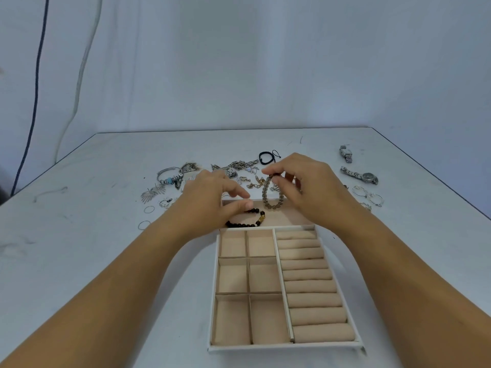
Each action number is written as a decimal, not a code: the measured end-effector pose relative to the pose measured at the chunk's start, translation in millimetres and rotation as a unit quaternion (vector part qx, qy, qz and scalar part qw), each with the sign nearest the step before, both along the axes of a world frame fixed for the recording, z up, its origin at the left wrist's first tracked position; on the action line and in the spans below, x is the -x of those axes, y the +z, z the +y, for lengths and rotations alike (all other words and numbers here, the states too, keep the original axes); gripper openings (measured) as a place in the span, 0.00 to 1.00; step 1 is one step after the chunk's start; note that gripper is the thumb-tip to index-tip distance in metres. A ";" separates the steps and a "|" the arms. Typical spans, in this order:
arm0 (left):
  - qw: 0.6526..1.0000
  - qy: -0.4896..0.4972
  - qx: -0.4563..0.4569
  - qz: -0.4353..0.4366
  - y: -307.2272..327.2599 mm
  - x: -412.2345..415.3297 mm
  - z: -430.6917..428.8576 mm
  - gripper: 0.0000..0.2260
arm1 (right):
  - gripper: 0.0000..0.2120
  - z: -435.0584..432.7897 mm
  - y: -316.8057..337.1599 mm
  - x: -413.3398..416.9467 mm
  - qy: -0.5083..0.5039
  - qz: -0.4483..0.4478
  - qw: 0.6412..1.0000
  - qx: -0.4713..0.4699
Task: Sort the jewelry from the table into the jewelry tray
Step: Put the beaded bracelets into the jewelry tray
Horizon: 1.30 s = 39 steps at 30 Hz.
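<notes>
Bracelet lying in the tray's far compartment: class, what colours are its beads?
The bracelet is black with a few gold beads; the head view shows it.

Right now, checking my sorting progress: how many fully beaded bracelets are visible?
2: a black beaded bracelet in the jewelry tray, far compartment; a grey beaded bracelet pinched by the right hand. Others may be hidden.

A scuffed white table [106, 261] stands before a pale cloth backdrop [265, 62], a dark cable [36, 83] hanging left.
</notes>
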<state>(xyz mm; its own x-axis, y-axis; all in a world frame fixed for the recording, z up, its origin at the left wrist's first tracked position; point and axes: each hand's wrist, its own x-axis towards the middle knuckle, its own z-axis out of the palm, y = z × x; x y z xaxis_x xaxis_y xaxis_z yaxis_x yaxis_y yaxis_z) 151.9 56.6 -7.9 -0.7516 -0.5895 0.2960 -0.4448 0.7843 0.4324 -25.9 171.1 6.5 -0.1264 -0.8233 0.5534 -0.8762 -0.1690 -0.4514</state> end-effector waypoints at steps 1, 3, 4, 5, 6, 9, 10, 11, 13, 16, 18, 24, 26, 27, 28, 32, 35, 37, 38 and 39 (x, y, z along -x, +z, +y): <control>1.000 0.006 0.012 0.018 0.5 1.2 0.8 0.19 | 0.10 -0.4 0.3 -0.5 0.003 -0.001 1.000 0.005; 0.998 0.013 0.030 0.045 0.2 4.1 1.9 0.18 | 0.10 -0.8 0.7 -2.0 0.012 -0.004 1.000 0.017; 0.998 0.014 0.036 0.052 -0.3 5.1 1.9 0.18 | 0.10 -0.8 1.3 -3.1 0.017 -0.005 1.000 0.021; 0.997 0.016 0.040 0.058 -0.9 5.9 1.6 0.18 | 0.10 -0.9 1.7 -4.1 0.021 -0.006 0.999 0.026; 0.997 0.016 0.041 0.065 -1.7 6.1 0.9 0.18 | 0.10 -1.2 1.8 -4.9 0.024 -0.008 0.999 0.030; 0.997 0.006 0.027 0.075 -2.8 4.8 -0.7 0.13 | 0.10 -1.6 1.1 -6.3 0.028 -0.012 0.999 0.037; 0.997 0.005 0.025 0.072 -3.6 3.6 -1.4 0.12 | 0.10 -1.7 0.5 -6.2 0.029 -0.011 0.999 0.037; 0.997 0.005 0.026 0.066 -4.3 2.4 -2.1 0.13 | 0.10 -1.8 0.1 -5.9 0.028 -0.010 0.999 0.036; 0.998 0.011 0.034 0.047 -6.4 -1.0 -4.2 0.14 | 0.10 -2.2 -0.4 -4.9 0.022 -0.010 0.999 0.028; 0.999 0.025 0.026 0.032 -11.0 -7.3 -9.2 0.15 | 0.09 -3.4 -1.7 -3.3 0.014 0.002 0.999 0.033; 0.999 0.028 0.021 0.034 -13.8 -9.6 -12.1 0.15 | 0.08 -3.7 -3.1 -3.0 0.012 0.013 0.999 0.034; 0.999 0.024 0.008 0.032 -18.4 -10.0 -11.8 0.14 | 0.06 -0.5 -8.8 -5.0 0.007 0.019 0.998 -0.057; 0.999 0.023 0.001 0.031 -19.2 -10.9 -13.0 0.13 | 0.07 0.8 -8.8 -4.9 0.004 0.009 0.994 -0.109; 0.999 0.023 -0.001 0.031 -19.2 -11.2 -13.4 0.12 | 0.07 1.6 -8.7 -4.4 0.004 0.000 0.990 -0.138; 0.999 0.023 0.000 0.031 -19.4 -11.5 -13.8 0.12 | 0.07 2.0 -9.4 -4.0 0.006 -0.005 0.987 -0.163; 0.999 0.019 0.008 0.033 -20.6 -12.0 -14.2 0.12 | 0.07 2.7 -12.2 -4.3 0.018 -0.021 0.973 -0.229; 0.999 0.020 0.011 0.036 -21.1 -12.3 -14.1 0.12 | 0.06 4.9 -10.2 -3.1 0.023 -0.033 0.970 -0.238; 0.999 0.019 0.012 0.037 -21.3 -12.1 -13.8 0.11 | 0.06 5.2 -9.2 -2.2 0.026 -0.037 0.967 -0.249; 0.999 0.020 0.009 0.037 -21.3 -12.1 -13.7 0.11 | 0.06 4.6 -9.7 -1.4 0.028 -0.034 0.966 -0.256; 0.999 0.021 0.007 0.037 -21.5 -11.9 -13.7 0.12 | 0.06 3.9 -10.6 -0.2 0.028 -0.030 0.964 -0.263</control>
